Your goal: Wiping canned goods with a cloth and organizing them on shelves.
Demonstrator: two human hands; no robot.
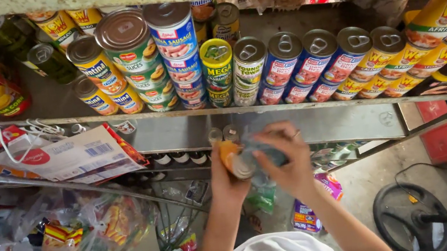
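— While both hands were raised below the metal shelf (319,122), what did they hold?
— The left hand (225,176) was wrapped around a small orange can (235,159), lid end facing the camera. The right hand (289,160) was curled over something clear and crinkly beside that can; I couldn't tell what.
— And above the shelf edge?
— Rows of tins (298,66) lying on their sides.

We have a single view, worn on the head, looking steeply down and forward along our own forearms at close range onto a metal shelf (188,126) of stacked tins (280,68), with the floor (364,181) well below.
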